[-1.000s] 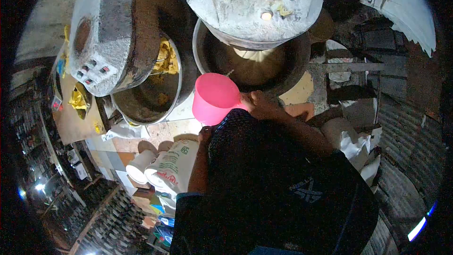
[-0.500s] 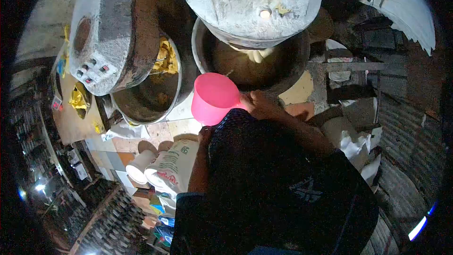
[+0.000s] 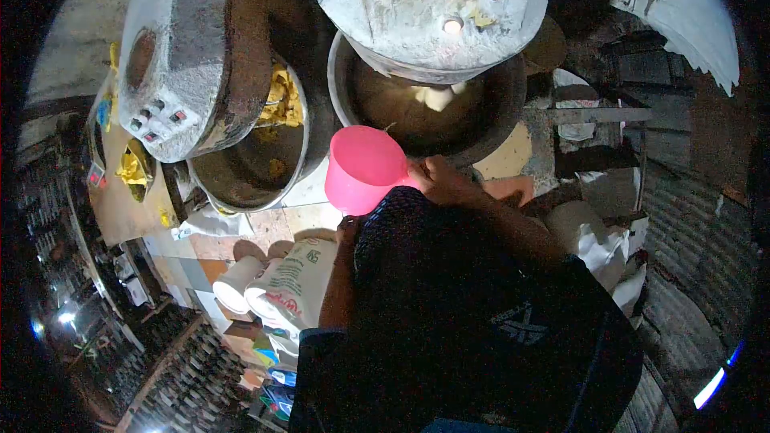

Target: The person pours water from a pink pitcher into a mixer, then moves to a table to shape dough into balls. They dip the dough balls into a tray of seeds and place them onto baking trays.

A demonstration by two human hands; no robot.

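Observation:
My right hand (image 3: 435, 180) is closed round the handle of a pink plastic dipper (image 3: 365, 168). The dipper hangs in front of a large mixer bowl (image 3: 341, 88), its rim overlapping the bowl's near edge in this view. Inside the bowl, pale dough (image 3: 439, 96) sits under the floury mixer head (image 3: 433, 20), which carries green and red buttons. My left hand (image 3: 348, 229) is just below the dipper's base, its fingers mostly hidden in shadow and behind my dark clothing.
Left stands a second mixer (image 3: 180, 56), its bowl (image 3: 305, 140) holding yellow dough (image 3: 285, 100). White buckets (image 3: 233, 293) and a printed sack (image 3: 297, 281) are on the tiled floor at lower left. A wooden board (image 3: 120, 212) lies far left; white sacks (image 3: 601, 252) are at right.
The dough in the bowl before me has shifted and changed shape under the mixer head. The dipper and both hands stay nearly in place.

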